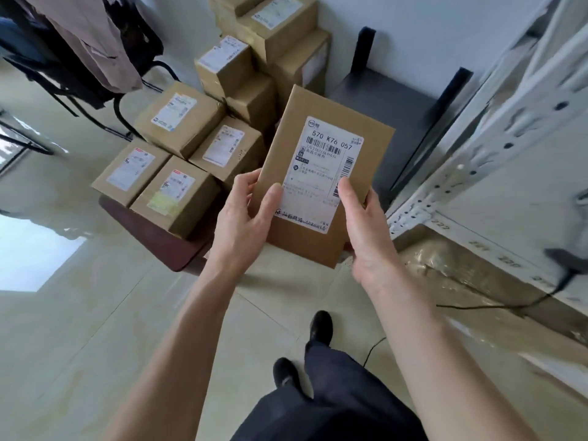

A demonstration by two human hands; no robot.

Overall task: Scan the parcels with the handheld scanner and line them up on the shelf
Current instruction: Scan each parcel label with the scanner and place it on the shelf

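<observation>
Parcel (321, 173), a flat brown cardboard box, is held up in front of the person by both hands, above the tiled floor (95, 329). Its white shipping label (324, 173) faces the camera and shows barcodes and the printed line "570 K76 057". The left hand (245, 224) grips the lower left edge of the parcel, with the thumb lying on the front near the label and the other fingers curled behind the side. The right hand (366, 230) grips the lower right edge, the thumb pressing on the label's right part and the fingers wrapped under the box.

Behind the parcel, a stack of other boxes (203, 135) with similar labels sits on a low dark red platform (159, 240) and against the wall, some piled on each other. Beside them to the right stands a dark grey cart (391, 103) with black uprights. At the right side a white metal shelf (496, 148) with perforated posts runs along, its edge carrying small number tags. On this shelf edge lies a dark blurred object with a cable (563, 262); I cannot tell surely what it is. At top left a black chair (105, 90) carries hanging clothes. Below, dark trousers and black shoes of the person are visible.
</observation>
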